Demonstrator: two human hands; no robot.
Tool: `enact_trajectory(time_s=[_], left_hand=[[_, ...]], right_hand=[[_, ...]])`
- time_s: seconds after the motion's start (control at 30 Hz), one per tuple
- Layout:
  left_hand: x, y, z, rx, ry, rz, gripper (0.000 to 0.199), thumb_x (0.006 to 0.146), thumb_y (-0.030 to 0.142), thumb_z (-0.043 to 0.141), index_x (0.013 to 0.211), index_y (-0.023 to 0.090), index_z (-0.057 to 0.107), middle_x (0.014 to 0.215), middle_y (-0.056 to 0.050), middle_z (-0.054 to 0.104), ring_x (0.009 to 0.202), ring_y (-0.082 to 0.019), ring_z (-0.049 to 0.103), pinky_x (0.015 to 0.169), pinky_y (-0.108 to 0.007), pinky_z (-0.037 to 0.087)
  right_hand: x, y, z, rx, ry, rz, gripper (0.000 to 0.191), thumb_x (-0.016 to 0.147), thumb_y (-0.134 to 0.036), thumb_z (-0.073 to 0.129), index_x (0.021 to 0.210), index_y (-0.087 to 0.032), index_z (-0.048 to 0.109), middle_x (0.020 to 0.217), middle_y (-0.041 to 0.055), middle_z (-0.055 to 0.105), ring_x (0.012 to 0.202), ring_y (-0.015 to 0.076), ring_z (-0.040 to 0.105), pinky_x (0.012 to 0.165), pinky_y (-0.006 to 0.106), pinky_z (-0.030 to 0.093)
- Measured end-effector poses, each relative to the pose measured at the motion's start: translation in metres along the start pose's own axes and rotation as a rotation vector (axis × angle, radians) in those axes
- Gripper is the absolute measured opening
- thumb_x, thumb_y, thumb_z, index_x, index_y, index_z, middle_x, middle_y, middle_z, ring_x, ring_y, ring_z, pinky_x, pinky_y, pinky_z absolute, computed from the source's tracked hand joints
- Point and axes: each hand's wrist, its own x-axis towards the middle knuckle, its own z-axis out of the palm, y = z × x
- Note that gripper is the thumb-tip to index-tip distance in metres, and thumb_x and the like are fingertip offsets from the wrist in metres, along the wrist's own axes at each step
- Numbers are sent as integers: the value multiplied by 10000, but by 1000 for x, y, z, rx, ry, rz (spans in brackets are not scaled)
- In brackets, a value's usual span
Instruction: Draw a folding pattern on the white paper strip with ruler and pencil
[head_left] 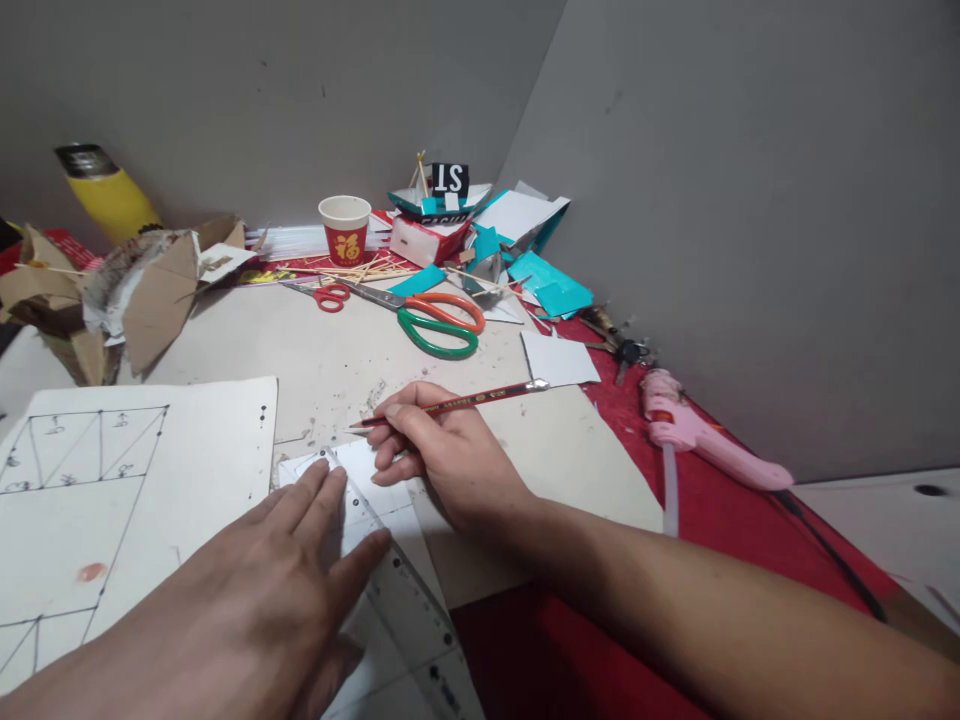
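Observation:
My right hand (pixel 442 455) is closed round a dark red pencil (pixel 472 400), its tip pointing left, just above the top of a white sheet with drawn lines (pixel 390 640). A clear ruler (pixel 405 555) lies slantwise on that sheet. Pressing on the ruler and sheet, my left hand (pixel 300 545) has its thumb apart from its fingers. To the left lies a larger paper (pixel 202 440) with drawn rectangles and diagonals.
Behind the hands lie scissors with orange and green handles (pixel 442 325) and small red scissors (pixel 330 296). A paper cup (pixel 345 230), thin sticks and teal scraps (pixel 551 282) stand farther back. Cardboard pieces (pixel 161 300) are left, a pink glue gun (pixel 705 440) right.

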Motion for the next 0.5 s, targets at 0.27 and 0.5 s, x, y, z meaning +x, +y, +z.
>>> enact_trajectory(time_s=[0.27,0.5], left_hand=[[-2,2,-4,-7,-18,-8,614,871,288,536,1479,357,474,1646,-82,319,1401,-338,484,1028,-514,530],[-5,-2,0,-9,43,25,628,848,295,556,1471,330,490,1657,-82,283,1372,-360,513,999,-523,547]], right_hand=[[0,0,0,16,1,0,155,919,-214,562,775,-165,592,684,-6,647,553,96,610,487,209,568],[0,-2,0,8,14,11,165,926,-185,558,769,-155,599,670,-12,644,534,87,608,470,193,564]])
